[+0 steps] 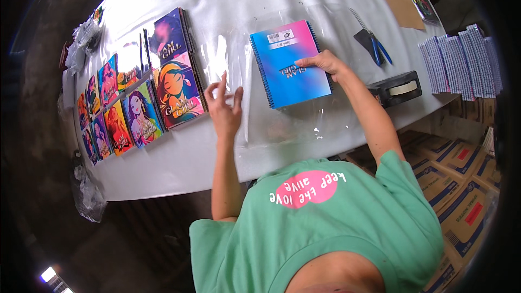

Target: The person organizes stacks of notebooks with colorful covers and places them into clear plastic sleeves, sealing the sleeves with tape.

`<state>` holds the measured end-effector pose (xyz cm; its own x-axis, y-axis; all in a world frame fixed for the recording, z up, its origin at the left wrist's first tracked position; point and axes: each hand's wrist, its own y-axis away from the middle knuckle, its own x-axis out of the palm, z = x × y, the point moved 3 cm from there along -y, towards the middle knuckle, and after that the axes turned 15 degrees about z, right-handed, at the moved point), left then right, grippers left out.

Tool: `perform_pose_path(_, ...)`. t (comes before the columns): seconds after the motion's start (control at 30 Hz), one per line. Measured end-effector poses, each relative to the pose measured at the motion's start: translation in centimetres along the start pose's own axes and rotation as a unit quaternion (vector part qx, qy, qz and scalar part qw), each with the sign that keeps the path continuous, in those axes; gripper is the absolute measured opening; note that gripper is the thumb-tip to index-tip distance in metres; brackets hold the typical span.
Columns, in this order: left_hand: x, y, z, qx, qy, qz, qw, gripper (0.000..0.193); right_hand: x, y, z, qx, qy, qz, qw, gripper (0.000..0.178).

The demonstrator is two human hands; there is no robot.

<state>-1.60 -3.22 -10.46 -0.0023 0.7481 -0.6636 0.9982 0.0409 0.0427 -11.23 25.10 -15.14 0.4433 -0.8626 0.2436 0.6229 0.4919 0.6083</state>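
A spiral notebook (290, 84) with a blue-to-pink cover and a white label near its far edge lies on a clear plastic sheet (271, 134). Coils show along both its left and right sides, so another may lie beneath it. My right hand (324, 65) holds its right edge, thumb on the cover and the other fingers mostly hidden. Left of it, my left hand (224, 109) is raised with fingers apart and nothing in them. Close to that hand is a stack of notebooks with an illustrated cover (176, 89).
Several more illustrated notebooks (142, 116) stand in rows at the left. On the right are blue-handled pliers (375, 49), a black tape dispenser (399, 89) and stacked spiral notebooks (461, 62). Cardboard boxes (461, 214) lie below the table's (163, 176) right edge.
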Motion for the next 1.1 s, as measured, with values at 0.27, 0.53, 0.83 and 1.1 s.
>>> perform_pose_path(0.27,-2.9,-4.8,-4.6,-0.009,0.279,0.34,0.898,0.081,-0.2,-0.1,0.1,-0.016,0.005,-0.012,1.0,0.044)
perform_pose_path(0.53,8.2,-7.6,-10.1,-0.011,0.187,0.39,0.901,0.111,0.3,0.6,0.8,-0.029,0.09,-0.095,0.991,0.05)
perform_pose_path(0.83,11.5,-7.7,-7.2,0.157,0.136,0.331,0.92,0.144,2.0,1.0,0.3,-0.124,0.062,-0.242,0.96,0.109)
perform_pose_path(1.1,4.9,-9.3,-6.1,-0.043,0.251,0.136,0.957,0.074,1.0,0.2,-1.1,-0.158,0.258,-0.208,0.93,0.122)
